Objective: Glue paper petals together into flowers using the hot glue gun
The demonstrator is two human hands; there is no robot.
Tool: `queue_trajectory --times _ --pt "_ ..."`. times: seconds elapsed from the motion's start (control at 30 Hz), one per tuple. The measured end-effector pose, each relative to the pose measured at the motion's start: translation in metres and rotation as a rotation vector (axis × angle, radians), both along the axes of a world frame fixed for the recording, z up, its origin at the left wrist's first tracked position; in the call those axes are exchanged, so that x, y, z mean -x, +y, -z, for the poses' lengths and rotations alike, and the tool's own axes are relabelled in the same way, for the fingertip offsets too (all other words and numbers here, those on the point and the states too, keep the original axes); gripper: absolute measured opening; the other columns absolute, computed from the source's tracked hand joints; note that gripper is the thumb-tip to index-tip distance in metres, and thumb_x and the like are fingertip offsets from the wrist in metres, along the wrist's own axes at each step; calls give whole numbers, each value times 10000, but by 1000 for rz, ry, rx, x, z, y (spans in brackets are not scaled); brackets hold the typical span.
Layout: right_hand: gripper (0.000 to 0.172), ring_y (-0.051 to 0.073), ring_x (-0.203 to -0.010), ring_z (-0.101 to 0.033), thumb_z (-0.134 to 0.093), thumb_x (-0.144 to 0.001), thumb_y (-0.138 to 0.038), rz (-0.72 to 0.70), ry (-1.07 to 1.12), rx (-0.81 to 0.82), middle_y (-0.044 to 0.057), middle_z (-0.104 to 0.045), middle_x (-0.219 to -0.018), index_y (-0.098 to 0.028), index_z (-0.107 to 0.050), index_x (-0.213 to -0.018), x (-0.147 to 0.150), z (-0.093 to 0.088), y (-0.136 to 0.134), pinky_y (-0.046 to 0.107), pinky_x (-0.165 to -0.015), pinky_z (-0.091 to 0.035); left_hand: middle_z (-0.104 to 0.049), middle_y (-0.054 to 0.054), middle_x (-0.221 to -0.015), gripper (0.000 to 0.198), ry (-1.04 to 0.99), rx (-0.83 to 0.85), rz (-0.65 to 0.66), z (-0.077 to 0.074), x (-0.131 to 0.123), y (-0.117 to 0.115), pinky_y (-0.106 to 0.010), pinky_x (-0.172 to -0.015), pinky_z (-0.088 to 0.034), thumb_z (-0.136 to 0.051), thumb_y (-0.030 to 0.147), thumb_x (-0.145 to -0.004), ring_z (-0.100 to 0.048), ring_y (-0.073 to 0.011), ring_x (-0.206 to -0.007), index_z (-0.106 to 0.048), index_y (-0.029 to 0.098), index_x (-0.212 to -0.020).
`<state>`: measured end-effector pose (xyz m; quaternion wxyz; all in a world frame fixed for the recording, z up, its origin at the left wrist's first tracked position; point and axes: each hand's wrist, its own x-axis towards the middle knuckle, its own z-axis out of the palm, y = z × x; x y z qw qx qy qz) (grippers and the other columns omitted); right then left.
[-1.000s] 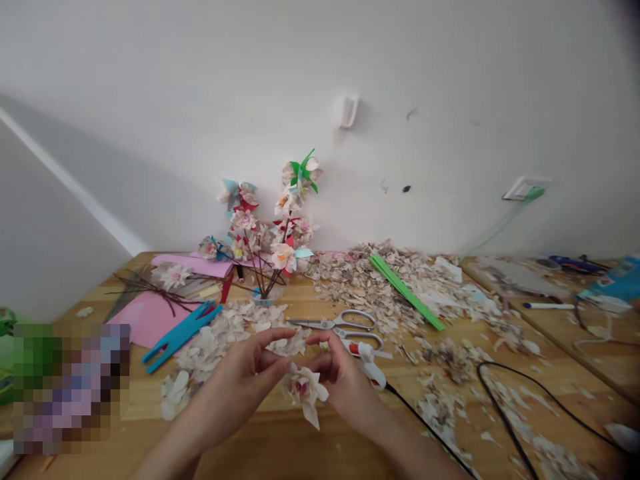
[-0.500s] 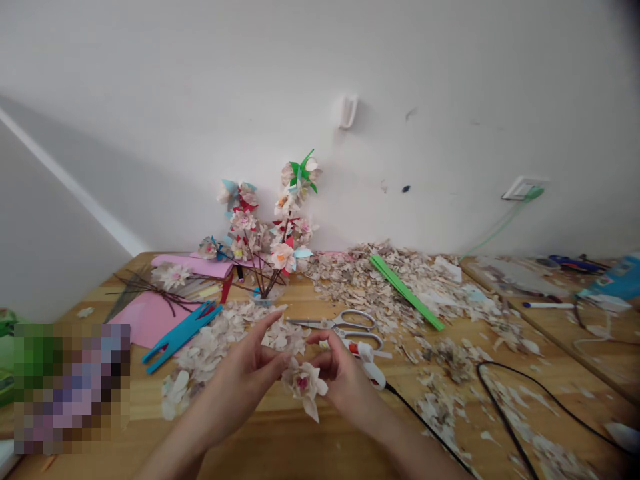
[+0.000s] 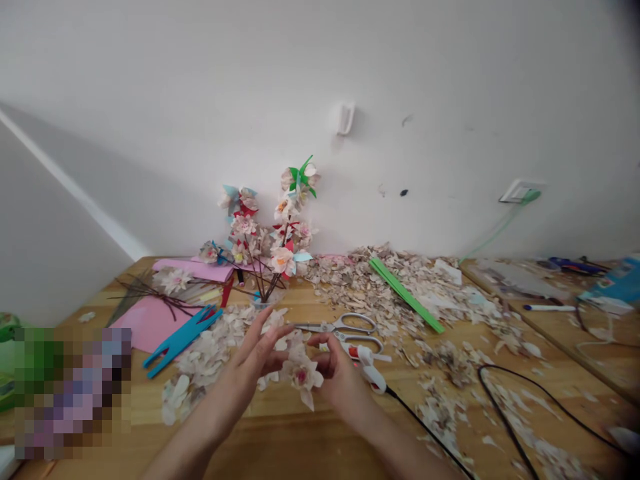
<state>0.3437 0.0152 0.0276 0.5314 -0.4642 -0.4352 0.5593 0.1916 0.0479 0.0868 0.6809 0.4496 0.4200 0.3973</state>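
Between my hands is a handmade white flower [image 3: 301,377] with a pink centre, facing me above the table. My right hand [image 3: 345,380] is closed at its right side, the fingers curled and partly hidden behind petals. My left hand [image 3: 253,357] is at its left, fingers stretched and apart, with the lower fingertips close against the petals; contact is hard to tell. Grey-handled scissors [image 3: 350,325] lie just beyond the hands. Beside my right hand rests a white glue gun [image 3: 373,373] with a black cord. Loose whitish petals [image 3: 210,350] lie left of the flower.
A bunch of similar flowers on dark stems [image 3: 273,287] stands by the wall. Dry petal scraps [image 3: 350,280] and green strips [image 3: 406,293] spread to the right. Blue paper [image 3: 183,340], pink sheets [image 3: 150,323] and thin twigs [image 3: 173,300] lie left. A black cable [image 3: 540,393] loops at right.
The flower has risen slightly and shifted a little left. My left hand's fingers have spread, with its thumb no longer seen pressed beside the petals. My right hand stays curled by the flower.
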Motion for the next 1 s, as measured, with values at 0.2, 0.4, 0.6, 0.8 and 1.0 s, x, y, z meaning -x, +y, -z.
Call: queue_trajectory --times 0.2,0.4,0.6,0.8,1.0 --pt "368 180 -653 -648 -621 -663 -95 -25 -301 -97 -40 -661 -681 -253 -448 -947 10 16 -9 321 -649 -496 -470 -182 -1341 678 -135 5 -256 21 17 25 -407 -887 -456 -637 457 -683 -601 -304 -1053 -395 191 -1257" --pt "413 245 -929 -598 -483 -649 26 -178 -884 -348 47 -708 -867 -222 -537 -974 6 27 -18 389 -824 -446 -524 -124 -1275 474 9 -126 -395 35 41 16 -416 -889 -466 -639 406 -700 -562 -294 -1099 -504 202 -1107" --pt "466 219 -937 -610 -434 -691 26 -282 -871 -327 52 -714 -907 -198 -535 -1087 7 31 -19 360 -857 -462 -568 -78 -1110 362 312 -330 -397 63 57 13 -365 -822 -486 -637 353 -694 -617 -210 -945 -499 206 -994" --pt "514 217 -1039 -576 -416 -770 -17 -264 -787 -346 65 -675 -1052 -224 -447 -1239 0 30 -20 385 -905 -437 -636 -86 -1041 322 570 -458 -307 70 64 16 -311 -665 -497 -529 239 -734 -590 -248 -1020 -496 212 -1054" --pt "478 179 -927 -627 -389 -716 -2 -274 -587 -224 35 -702 -965 -230 -478 -1127 -3 30 -17 354 -845 -458 -675 -84 -1035 412 768 -564 -212 67 74 18 -238 -491 -429 -449 243 -783 -576 -250 -1053 -423 210 -1193"
